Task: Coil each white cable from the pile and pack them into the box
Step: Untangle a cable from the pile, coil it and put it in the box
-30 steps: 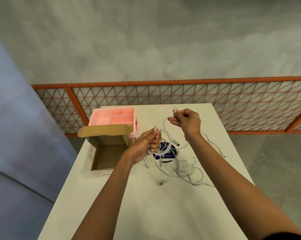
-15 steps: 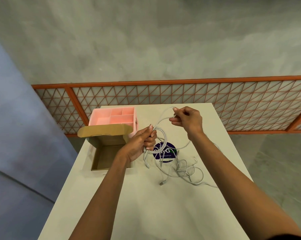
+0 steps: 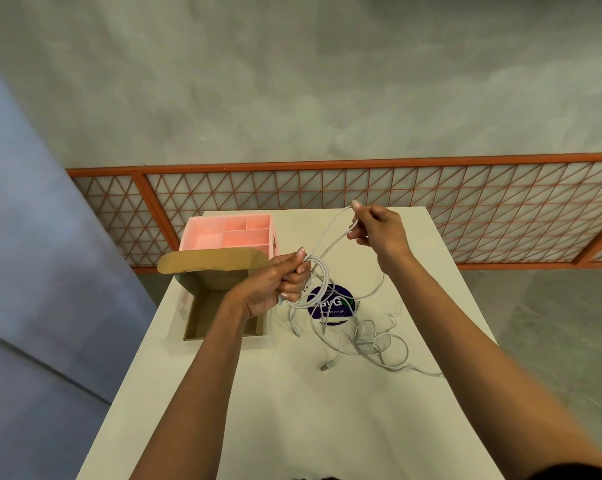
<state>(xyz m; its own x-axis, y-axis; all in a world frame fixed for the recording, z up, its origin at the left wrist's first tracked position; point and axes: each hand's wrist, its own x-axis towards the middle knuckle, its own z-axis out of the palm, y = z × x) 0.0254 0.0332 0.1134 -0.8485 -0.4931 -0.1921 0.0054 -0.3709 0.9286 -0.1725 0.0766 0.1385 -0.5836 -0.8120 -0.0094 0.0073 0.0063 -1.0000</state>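
Observation:
My left hand (image 3: 281,282) is closed around the loops of a white cable (image 3: 322,277), holding a small coil above the table. My right hand (image 3: 379,230) pinches the same cable farther along, up and to the right, so a strand runs taut between the hands. A tangled pile of white cables (image 3: 369,341) lies on the table below and right of my hands. The open cardboard box (image 3: 202,327) sits at the table's left edge, lid flap raised, just left of my left wrist.
A pink divided tray (image 3: 230,233) stands behind the cardboard box. A round dark blue sticker (image 3: 341,306) lies under the cables. The white table (image 3: 292,410) ends close on the left and right. An orange lattice railing (image 3: 431,202) runs behind it.
My right hand has drawn the cable up and to the right, away from my left hand. The loops in my left hand have grown slightly.

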